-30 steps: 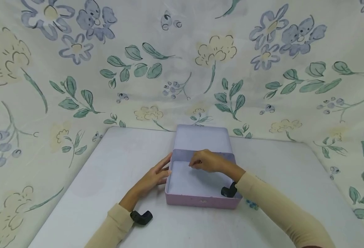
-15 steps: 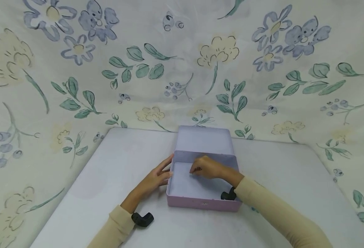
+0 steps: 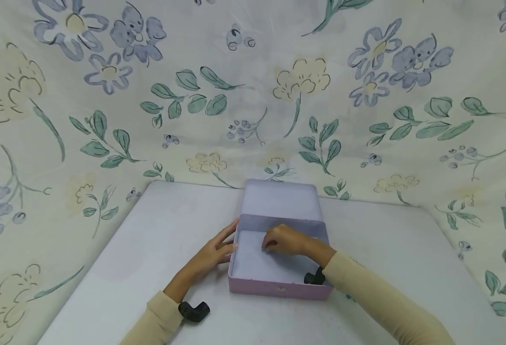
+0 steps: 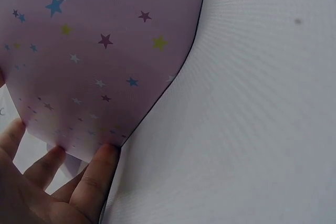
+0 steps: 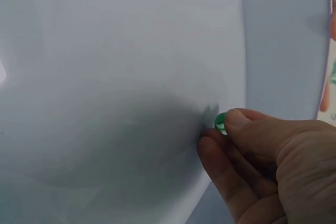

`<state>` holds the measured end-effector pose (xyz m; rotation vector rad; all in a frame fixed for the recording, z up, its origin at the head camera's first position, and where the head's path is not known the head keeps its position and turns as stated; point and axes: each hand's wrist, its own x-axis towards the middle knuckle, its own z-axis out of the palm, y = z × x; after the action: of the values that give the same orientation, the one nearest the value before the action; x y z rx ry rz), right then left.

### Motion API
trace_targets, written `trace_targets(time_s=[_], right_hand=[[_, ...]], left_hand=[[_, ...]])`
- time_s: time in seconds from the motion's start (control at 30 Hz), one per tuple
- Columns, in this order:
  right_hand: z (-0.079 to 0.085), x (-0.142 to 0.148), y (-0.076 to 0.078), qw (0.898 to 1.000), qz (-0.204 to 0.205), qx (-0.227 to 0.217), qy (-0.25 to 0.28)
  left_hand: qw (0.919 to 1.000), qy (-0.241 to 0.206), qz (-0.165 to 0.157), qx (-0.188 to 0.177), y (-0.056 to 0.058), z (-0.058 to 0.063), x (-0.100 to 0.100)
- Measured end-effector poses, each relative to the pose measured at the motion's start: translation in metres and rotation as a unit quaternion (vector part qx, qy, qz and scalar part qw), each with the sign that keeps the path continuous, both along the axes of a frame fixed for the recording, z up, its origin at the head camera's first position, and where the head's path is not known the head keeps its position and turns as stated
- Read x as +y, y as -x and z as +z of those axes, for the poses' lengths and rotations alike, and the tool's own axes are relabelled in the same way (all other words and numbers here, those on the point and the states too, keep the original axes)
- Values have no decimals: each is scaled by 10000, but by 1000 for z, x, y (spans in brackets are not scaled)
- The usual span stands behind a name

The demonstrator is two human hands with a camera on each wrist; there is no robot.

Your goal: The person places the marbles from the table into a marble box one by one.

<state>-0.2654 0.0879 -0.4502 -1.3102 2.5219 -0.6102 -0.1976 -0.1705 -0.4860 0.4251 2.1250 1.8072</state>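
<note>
A shallow lilac-pink box (image 3: 257, 287) stands on the table, its lid (image 3: 280, 201) swung back. Over the box's pale inner floor, my right hand (image 3: 287, 239) pinches a small shiny green round piece (image 5: 220, 123) between thumb and fingers. The right wrist view shows it close above that floor, near a side wall; the fingers hide part of it. My left hand (image 3: 205, 256) rests with extended, spread fingers against the box's left side. In the left wrist view those fingertips (image 4: 107, 153) touch the outer surface, which is printed with coloured stars (image 4: 105, 41).
The white table (image 3: 149, 230) extends on both sides of the box. Behind it hangs a floral cloth (image 3: 253, 96). Dark camera mounts sit at the left wrist (image 3: 194, 311) and the right wrist (image 3: 315, 277), the latter overlapping the box's front right corner in the head view.
My right hand has come a little lower and nearer the box's front, still pinching. The left hand stays against the box's side. The head view has shifted slightly.
</note>
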Motion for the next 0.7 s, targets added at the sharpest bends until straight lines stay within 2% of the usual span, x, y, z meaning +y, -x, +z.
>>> trace_targets(time_s=[0.2,0.47,0.7], right_hand=[[2,-2,-1,9998,36,54,-179],[-6,-2,-8,9998,140,67,-148],[-3,0,-1,9994,225,259,9]], left_hand=[[10000,55,9,27,1,0,-1],[10000,91,12,37,-9,-5,0],[9998,135,170,41,-5,2,0]])
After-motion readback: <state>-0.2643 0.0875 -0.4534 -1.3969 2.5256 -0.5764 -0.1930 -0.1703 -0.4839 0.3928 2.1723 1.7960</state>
